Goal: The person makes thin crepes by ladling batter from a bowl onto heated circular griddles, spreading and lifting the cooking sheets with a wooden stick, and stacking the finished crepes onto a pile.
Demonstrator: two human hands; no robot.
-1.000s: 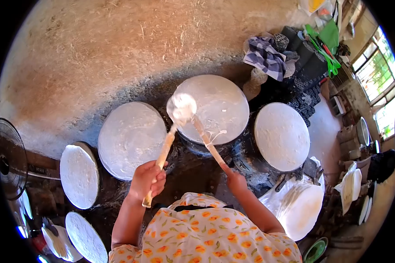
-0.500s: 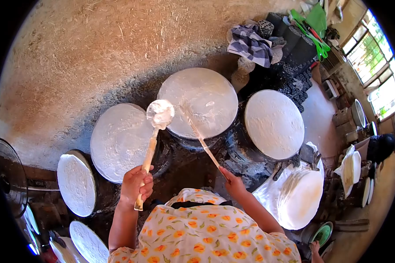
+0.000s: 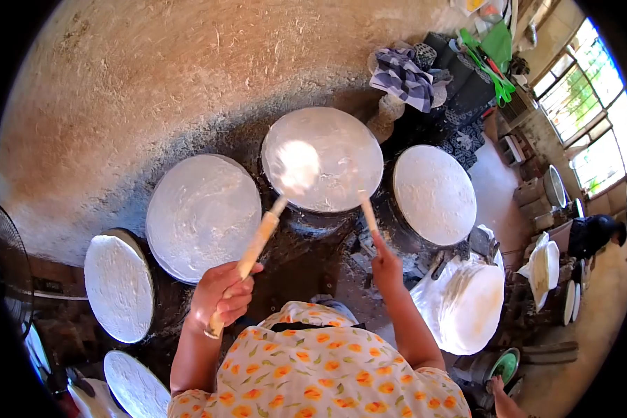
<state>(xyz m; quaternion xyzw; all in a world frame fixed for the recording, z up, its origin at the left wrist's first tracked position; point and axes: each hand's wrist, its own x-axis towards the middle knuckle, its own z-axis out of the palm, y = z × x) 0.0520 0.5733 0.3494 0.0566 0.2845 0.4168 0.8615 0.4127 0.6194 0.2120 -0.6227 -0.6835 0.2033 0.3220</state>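
My left hand (image 3: 223, 296) is closed around the thick wooden handle of a ladle (image 3: 263, 237). The whitish bowl of the ladle is over the middle white-coated round surface (image 3: 338, 143), overlapping it in this view. My right hand (image 3: 386, 270) grips a thin wooden stick (image 3: 369, 214), whose upper end overlaps that same round's right edge. To the left of the ladle lies a larger white round (image 3: 202, 212). Another white round (image 3: 435, 195) sits to the right of the stick.
A rough earthen wall (image 3: 167, 76) rises behind the rounds. On the left are a smaller white round (image 3: 118, 289) and a fan (image 3: 10, 268). At right, white cloth surrounds a pale round (image 3: 467, 310). Another person's hand (image 3: 498, 386) is beside a green-lined bowl (image 3: 506, 366).
The ladle has moved right, from the gap between the left and middle rounds to over the middle one. My right hand has shifted right, and its stick now points more upright.
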